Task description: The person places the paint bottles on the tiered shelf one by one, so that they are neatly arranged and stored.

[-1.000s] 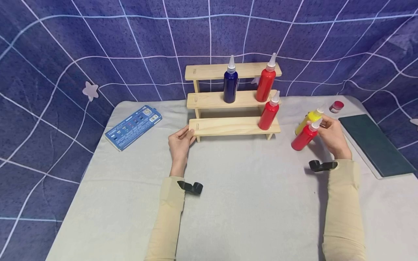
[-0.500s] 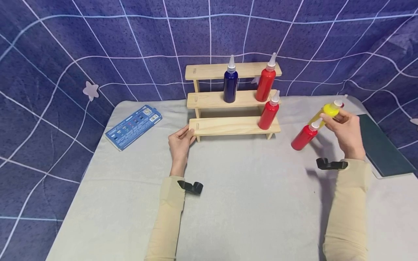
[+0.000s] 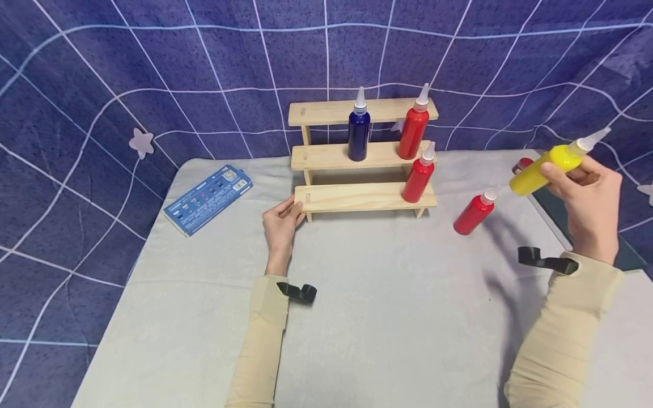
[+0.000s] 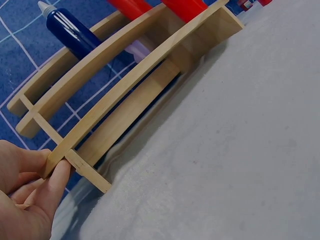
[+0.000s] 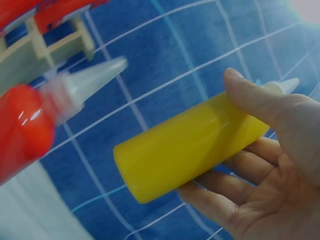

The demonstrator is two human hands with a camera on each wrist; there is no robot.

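Note:
My right hand (image 3: 592, 198) grips a yellow squeeze bottle (image 3: 541, 170) near its top, tilted and raised over the right side of the table. In the right wrist view the thumb lies across the yellow bottle (image 5: 185, 150) with the fingers beneath. A red squeeze bottle (image 3: 474, 214) with a white nozzle stands on the table to its left. My left hand (image 3: 282, 226) pinches the left end of the lowest step of a three-tier wooden stand (image 3: 352, 196). A dark blue bottle (image 3: 359, 136) and a red bottle (image 3: 414, 133) stand on the middle step, another red bottle (image 3: 418, 180) on the lowest.
A blue printed box (image 3: 209, 199) lies on the table at the left. At the right, a small red-lidded jar (image 3: 522, 165) and a dark green book (image 3: 556, 209) lie partly behind the right hand and bottle. A blue gridded curtain (image 3: 204, 68) hangs behind.
The right hand has lifted the yellow bottle from beside the red one and carried it up and to the right, tilting it. The left hand stays on the stand.

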